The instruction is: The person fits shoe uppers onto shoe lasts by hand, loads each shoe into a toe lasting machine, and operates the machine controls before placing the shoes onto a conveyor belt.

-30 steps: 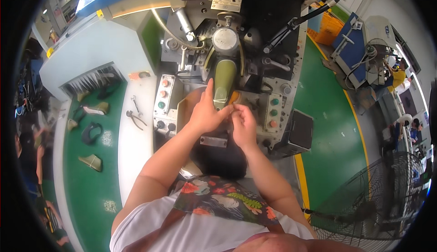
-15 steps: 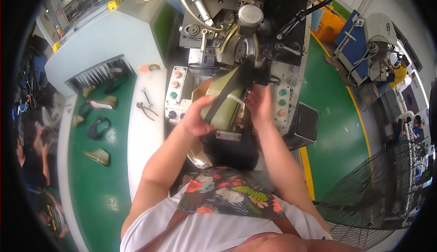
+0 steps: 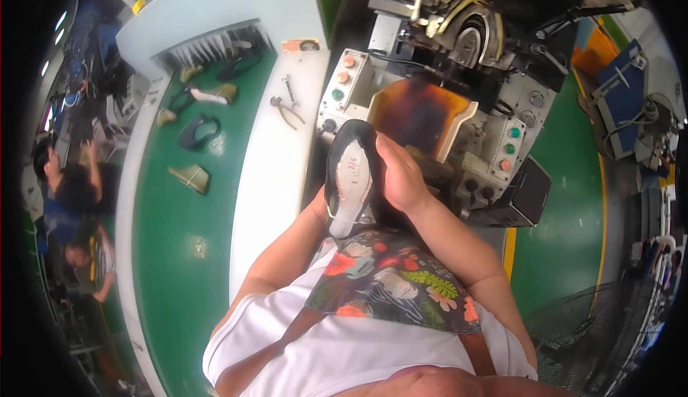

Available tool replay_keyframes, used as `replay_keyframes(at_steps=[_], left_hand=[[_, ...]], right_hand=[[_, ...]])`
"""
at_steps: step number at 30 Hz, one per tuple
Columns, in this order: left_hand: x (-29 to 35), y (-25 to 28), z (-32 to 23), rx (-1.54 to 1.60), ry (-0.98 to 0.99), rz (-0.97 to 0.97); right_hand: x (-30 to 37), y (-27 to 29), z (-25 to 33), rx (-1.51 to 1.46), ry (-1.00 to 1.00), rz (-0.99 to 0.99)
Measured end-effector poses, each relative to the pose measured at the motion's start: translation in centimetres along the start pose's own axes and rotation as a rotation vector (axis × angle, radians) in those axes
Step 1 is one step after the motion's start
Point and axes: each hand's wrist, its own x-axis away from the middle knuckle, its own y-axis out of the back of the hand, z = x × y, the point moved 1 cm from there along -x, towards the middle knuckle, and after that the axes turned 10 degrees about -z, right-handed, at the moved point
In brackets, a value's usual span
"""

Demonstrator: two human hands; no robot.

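Observation:
Just above my floral apron I hold a shoe upper on a last (image 3: 352, 175), its pale insole side turned up and its black edge pulled round it. My left hand (image 3: 318, 206) grips it from the left near the narrow end; most of its fingers are hidden behind the shoe. My right hand (image 3: 403, 178) is closed against the other side, its fingertips out of sight at the shoe's edge. Beyond my hands stands a shoe machine with a rounded, ribbed metal part (image 3: 468, 44) and a dark-stained orange tray (image 3: 463, 120).
Control panels with buttons (image 3: 345, 76) (image 3: 510, 146) flank the tray. On the white ledge (image 3: 276, 182) at left lie pliers (image 3: 287, 112) and a wrench (image 3: 289, 89). Several shoes on lasts (image 3: 192, 178) rest on the green conveyor (image 3: 168, 254). A wire fan guard (image 3: 580, 325) is at lower right.
The shoe has come away from the machine toward my body and turned from its olive side to insole up. My right hand has closed against it. The view has shifted left.

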Motion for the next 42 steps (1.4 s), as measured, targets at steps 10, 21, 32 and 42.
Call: replay_keyframes(at_steps=[10,21,32,42], left_hand=[[1.1,2.7,0.2,-0.078,-0.104,0.042],[1.2,1.7,0.5,-0.166,-0.16,-0.033],[11.6,14.0,-4.4,-0.248,-0.098,-0.679],[38.8,27.0,-10.1,0.294,-1.042,-1.56]], right_hand=[[0.2,-0.9,-1.4,0.02,-0.024,0.077],[-1.0,0.4,-2.3,-0.197,-0.197,0.02],[-0.8,3.2,-8.7,1.095,0.174,0.103],[-0.3,2.9,-8.8,1.686,0.135,0.478]])
